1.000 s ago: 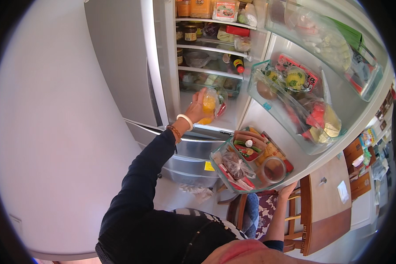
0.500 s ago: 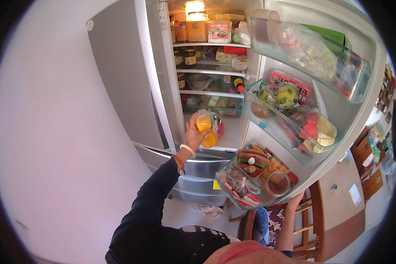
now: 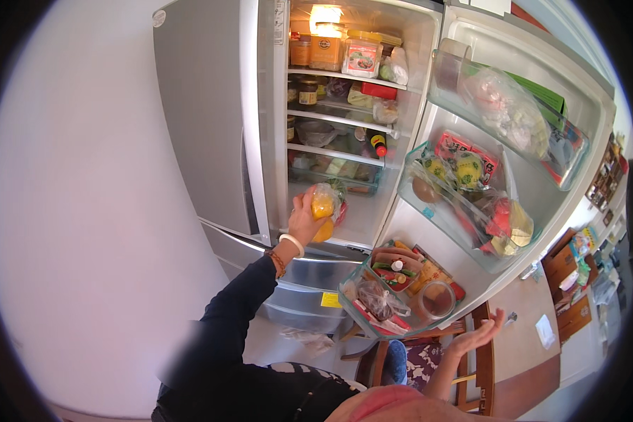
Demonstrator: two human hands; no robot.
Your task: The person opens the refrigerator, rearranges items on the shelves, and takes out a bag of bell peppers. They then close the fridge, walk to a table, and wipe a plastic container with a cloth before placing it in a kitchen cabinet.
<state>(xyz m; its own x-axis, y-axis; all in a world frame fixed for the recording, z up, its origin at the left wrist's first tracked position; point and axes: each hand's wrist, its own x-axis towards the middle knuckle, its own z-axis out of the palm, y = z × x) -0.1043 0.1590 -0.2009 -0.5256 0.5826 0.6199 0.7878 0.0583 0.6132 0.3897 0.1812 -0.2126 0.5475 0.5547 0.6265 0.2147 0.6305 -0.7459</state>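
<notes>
My left hand [image 3: 303, 219] is closed round a clear plastic bag of orange-yellow fruit [image 3: 323, 206], at the front of the fridge's lowest shelf space. The bag's fruit is partly covered by my fingers. Behind it, something green and red in clear wrap shows, partly hidden. My right hand [image 3: 477, 337] is open with its fingers apart, just beyond the lower edge of the open fridge door [image 3: 446, 260]. It holds nothing and looks apart from the door.
Jars [image 3: 307, 92] and packets fill the upper fridge shelves [image 3: 344, 77]. Bagged food sits in the door bins, and the lowest bin [image 3: 344, 299] juts out near my body. A wooden chair [image 3: 485, 380] and a table [image 3: 527, 316] stand at the right. A plastic bag [image 3: 308, 340] lies below the drawers.
My right hand has come off the door's lower edge and opened, moving right. My left hand keeps hold of the fruit bag. The whole view has tilted slightly.
</notes>
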